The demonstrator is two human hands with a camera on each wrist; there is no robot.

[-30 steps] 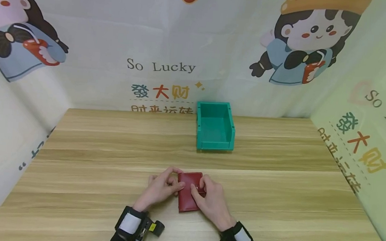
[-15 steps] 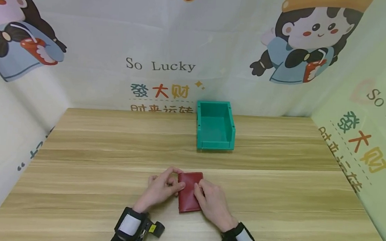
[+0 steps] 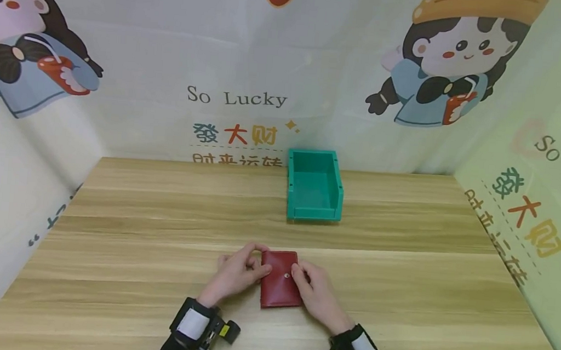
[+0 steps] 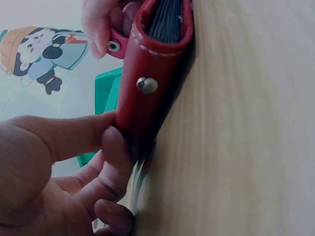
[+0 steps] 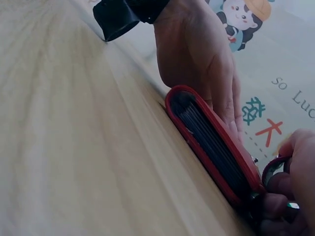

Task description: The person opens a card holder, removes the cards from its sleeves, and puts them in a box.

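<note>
Tabletop (image 3: 424, 301) stretches wide to both sides of your hands, ending at the back and at each side against a printed cloth (image 3: 147, 49); a teal box (image 3: 314, 213) sits near the back edge, straight ahead of you, with a band of wood between it and your fingers. Your red wallet (image 3: 277, 293) is in the near middle of the table, between your two hands, and whether its underside rests flat on the wood you cannot tell. Your left hand (image 3: 237, 275) pinches its left edge, thumb on the front cover and index finger at the top corner, the gap just the wallet's thickness. Your right hand (image 3: 318, 293) is at the right edge, its fingers curled in tight on the strap (image 4: 120, 40). The wallet is smooth and folded, with pale stitching along its border and a silver stud (image 3: 287, 275) on the front, bare because the strap is off it. From the head, your right fingers hide that strap; the left wrist view shows it between them, with its metal socket (image 4: 113, 45). Both wrist views also show dark leaves (image 5: 211, 142) packed between the covers, while only the head view takes in the whole box.
</note>
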